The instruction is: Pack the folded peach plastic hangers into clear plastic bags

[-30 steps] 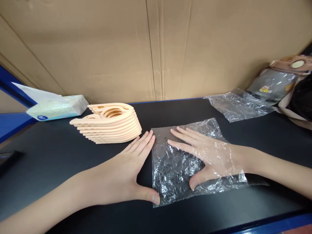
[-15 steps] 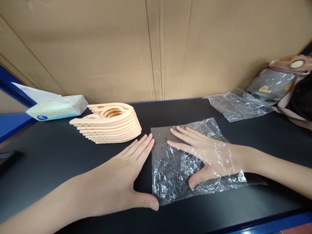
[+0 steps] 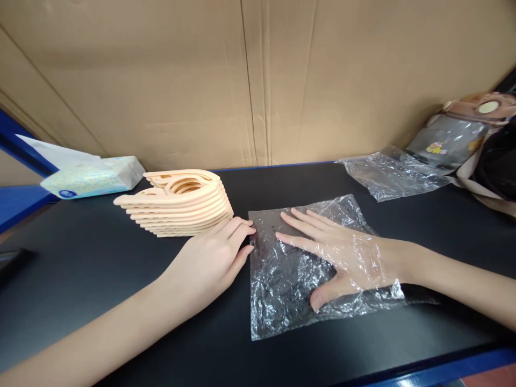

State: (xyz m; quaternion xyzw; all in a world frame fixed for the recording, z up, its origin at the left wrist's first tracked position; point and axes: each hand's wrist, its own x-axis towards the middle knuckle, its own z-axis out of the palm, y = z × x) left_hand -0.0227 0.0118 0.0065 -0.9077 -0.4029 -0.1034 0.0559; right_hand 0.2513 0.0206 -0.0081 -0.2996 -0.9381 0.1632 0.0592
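A clear plastic bag lies flat and crinkled on the black table. My right hand is inside it, palm down with the fingers spread, the film stretched over its back. At the bag's left edge is my left hand, its fingers bent and their tips touching the edge or just beside it. A gap shows between its thumb and fingers. Just behind my left hand stands a neat stack of flat peach plastic pieces with curved openings, which look like hangers.
A tissue pack with a sheet pulled up lies at the back left. Another clear plastic bag is at the back right, beside a transparent bottle with a strap. A cardboard wall closes off the table's far side.
My left hand has drawn its thumb up and bent its fingers, having been stretched flat along the bag's left edge. My right hand stays in place inside the bag.
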